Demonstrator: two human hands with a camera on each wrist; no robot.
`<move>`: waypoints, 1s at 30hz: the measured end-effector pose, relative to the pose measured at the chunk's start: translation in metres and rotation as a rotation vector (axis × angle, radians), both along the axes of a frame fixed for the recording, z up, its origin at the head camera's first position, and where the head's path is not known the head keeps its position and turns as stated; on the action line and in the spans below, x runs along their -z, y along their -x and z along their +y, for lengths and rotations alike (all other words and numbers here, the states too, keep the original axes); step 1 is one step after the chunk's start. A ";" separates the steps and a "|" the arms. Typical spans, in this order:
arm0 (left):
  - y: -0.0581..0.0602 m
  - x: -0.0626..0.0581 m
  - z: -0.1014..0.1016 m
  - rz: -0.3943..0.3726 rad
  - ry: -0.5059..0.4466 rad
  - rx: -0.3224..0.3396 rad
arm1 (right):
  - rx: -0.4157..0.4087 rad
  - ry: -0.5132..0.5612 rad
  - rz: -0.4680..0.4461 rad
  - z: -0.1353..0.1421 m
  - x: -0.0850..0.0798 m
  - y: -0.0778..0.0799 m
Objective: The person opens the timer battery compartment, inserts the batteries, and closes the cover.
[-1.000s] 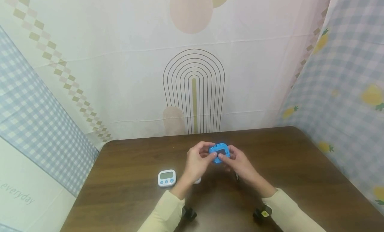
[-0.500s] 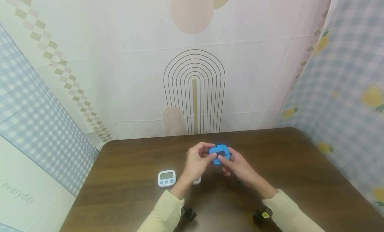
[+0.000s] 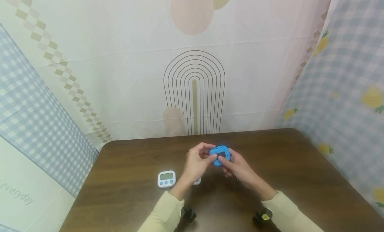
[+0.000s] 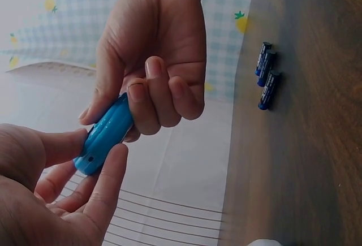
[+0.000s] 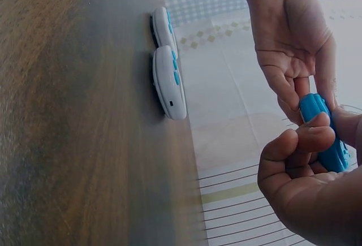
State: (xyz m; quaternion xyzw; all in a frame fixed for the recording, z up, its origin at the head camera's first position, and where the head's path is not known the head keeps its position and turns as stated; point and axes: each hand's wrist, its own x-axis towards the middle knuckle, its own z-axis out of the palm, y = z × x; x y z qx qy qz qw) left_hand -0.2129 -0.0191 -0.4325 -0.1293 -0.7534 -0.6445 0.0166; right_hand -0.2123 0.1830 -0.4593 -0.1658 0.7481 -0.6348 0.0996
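Observation:
Both hands hold a blue kitchen timer (image 3: 224, 149) above the table, its back with a dark rectangle turned up toward the head camera. My left hand (image 3: 194, 162) pinches its left edge, thumb on the back and fingers round the far side. On the right edge, my right hand (image 3: 242, 168) grips it, its thumb pressing near the dark rectangle. The left wrist view shows the timer (image 4: 102, 138) edge-on between the hands, the right hand's (image 4: 164, 59) lower fingers curled. In the right wrist view those curled fingers partly cover the timer (image 5: 334, 150).
A white timer (image 3: 166, 179) with blue buttons lies left of the hands. A second white timer (image 3: 197, 182) is mostly hidden behind the left wrist. Several dark blue batteries (image 4: 269, 90) lie on the brown table (image 3: 129, 205), near the right forearm. Printed cloth hangs behind.
The right hand's thumb has shifted slightly on the timer's back, and its lower fingers show more below the timer. The left hand keeps its grip nearly unmoved.

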 end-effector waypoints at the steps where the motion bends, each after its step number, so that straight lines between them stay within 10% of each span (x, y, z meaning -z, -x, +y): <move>1: 0.000 0.000 0.000 0.005 0.004 0.001 | -0.002 0.001 -0.002 0.000 0.000 0.000; 30: 0.001 0.001 0.001 0.002 0.010 -0.007 | -0.021 0.018 -0.070 0.000 0.001 0.000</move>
